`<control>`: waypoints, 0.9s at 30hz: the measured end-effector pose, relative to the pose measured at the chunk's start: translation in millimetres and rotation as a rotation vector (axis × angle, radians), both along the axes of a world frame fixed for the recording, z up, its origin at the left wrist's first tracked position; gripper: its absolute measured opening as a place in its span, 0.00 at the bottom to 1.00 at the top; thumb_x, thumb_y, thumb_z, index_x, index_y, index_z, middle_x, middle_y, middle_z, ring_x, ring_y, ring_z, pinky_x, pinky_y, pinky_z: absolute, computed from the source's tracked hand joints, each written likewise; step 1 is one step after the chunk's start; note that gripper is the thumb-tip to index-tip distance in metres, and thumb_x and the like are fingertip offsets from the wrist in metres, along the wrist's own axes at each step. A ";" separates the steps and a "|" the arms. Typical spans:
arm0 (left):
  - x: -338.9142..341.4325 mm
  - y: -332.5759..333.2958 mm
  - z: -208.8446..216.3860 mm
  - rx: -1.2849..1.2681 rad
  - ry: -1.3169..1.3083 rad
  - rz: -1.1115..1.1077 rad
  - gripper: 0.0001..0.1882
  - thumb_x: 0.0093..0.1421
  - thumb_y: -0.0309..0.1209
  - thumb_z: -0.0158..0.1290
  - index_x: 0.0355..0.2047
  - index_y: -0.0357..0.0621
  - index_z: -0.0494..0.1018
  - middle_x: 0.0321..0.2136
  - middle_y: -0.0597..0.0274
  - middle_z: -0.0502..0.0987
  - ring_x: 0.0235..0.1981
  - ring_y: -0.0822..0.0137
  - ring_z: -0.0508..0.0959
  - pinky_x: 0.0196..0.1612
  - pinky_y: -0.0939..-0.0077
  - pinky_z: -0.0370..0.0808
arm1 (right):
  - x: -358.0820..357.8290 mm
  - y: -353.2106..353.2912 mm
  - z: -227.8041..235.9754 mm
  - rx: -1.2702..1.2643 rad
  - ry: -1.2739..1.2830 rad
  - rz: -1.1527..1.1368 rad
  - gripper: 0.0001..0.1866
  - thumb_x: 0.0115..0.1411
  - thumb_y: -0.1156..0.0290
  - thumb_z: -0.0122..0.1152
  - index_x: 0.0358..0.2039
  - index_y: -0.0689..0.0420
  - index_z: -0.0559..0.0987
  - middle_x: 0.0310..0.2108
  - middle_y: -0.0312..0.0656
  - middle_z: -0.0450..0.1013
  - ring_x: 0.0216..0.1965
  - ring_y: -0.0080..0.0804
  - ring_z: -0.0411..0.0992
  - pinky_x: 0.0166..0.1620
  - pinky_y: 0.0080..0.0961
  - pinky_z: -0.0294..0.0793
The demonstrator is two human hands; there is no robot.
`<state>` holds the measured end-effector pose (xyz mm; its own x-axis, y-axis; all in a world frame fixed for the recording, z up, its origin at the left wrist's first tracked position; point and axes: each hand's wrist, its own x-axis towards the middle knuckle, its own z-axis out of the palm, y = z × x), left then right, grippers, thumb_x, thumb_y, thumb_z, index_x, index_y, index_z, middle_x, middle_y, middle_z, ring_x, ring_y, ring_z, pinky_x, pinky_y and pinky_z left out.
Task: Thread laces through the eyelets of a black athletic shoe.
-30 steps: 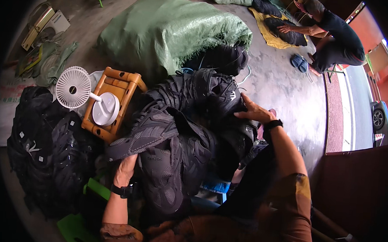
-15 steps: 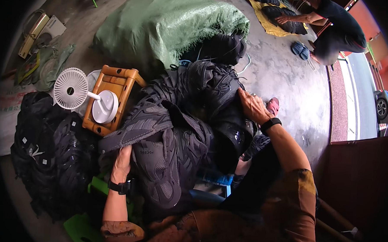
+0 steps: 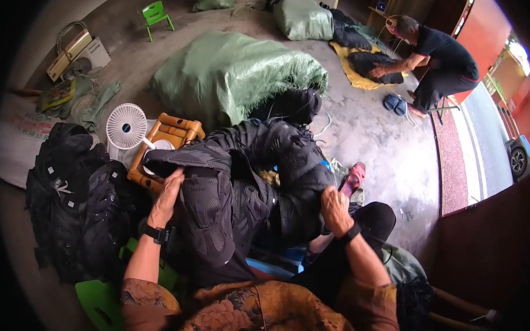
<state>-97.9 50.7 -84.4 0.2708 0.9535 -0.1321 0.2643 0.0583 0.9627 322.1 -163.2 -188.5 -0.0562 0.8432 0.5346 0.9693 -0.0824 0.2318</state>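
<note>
Across my lap lies a long bundle of black and dark grey shoe uppers (image 3: 294, 167), nested one in another and curving toward the far side. My left hand (image 3: 166, 199) is closed on a grey mesh shoe upper (image 3: 203, 157) at the bundle's left end, its fingertips partly hidden beneath. Another upper (image 3: 207, 213) hangs down in front, toe toward me. At the bundle's right edge, my right hand (image 3: 336, 211) is closed in a fist on the black uppers; what lies inside its fingers is mostly hidden.
Beyond the bundle lies a green woven sack (image 3: 239, 75) spilling black uppers. A white fan (image 3: 126, 127) stands by a bamboo stool (image 3: 178, 129) at left, near piled black uppers (image 3: 86, 205). Far right, a co-worker (image 3: 444, 61) bends over a yellow sack (image 3: 355, 72).
My right hand has come nearer to me and gone from lying fairly flat on the bundle to a closed fist. The bundle's right side has shifted. The view has tilted up.
</note>
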 end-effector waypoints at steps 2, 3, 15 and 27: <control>3.8 2.2 14.7 -0.052 0.007 -0.105 0.25 0.66 0.39 0.45 0.57 0.34 0.67 0.56 0.56 0.69 0.60 0.64 0.65 0.63 0.72 0.59 | -6.6 -25.4 -9.5 -0.394 0.359 -0.217 0.15 0.51 0.69 0.56 0.39 0.60 0.75 0.25 0.46 0.71 0.25 0.44 0.70 0.26 0.41 0.66; 37.9 1.5 30.8 -0.044 0.055 -0.269 0.26 0.66 0.40 0.44 0.58 0.34 0.67 0.57 0.58 0.68 0.60 0.65 0.65 0.62 0.72 0.59 | 20.6 -65.7 -38.0 -0.257 0.273 -0.288 0.09 0.50 0.69 0.58 0.33 0.57 0.76 0.20 0.44 0.71 0.21 0.45 0.71 0.23 0.44 0.63; 85.1 -7.7 -59.0 0.725 0.493 -0.462 0.21 0.65 0.26 0.42 0.58 0.36 0.65 0.59 0.43 0.67 0.62 0.48 0.65 0.65 0.59 0.61 | -60.5 16.6 115.7 -0.351 0.496 -0.229 0.13 0.61 0.72 0.52 0.45 0.57 0.77 0.30 0.48 0.77 0.32 0.49 0.77 0.34 0.41 0.74; 79.3 -33.3 -19.8 0.548 0.223 -0.192 0.11 0.62 0.25 0.49 0.44 0.36 0.71 0.39 0.45 0.77 0.42 0.46 0.77 0.48 0.60 0.73 | -103.2 108.1 98.8 -0.548 1.710 0.467 0.21 0.62 0.79 0.57 0.56 0.55 0.75 0.47 0.36 0.68 0.50 0.25 0.68 0.52 0.19 0.67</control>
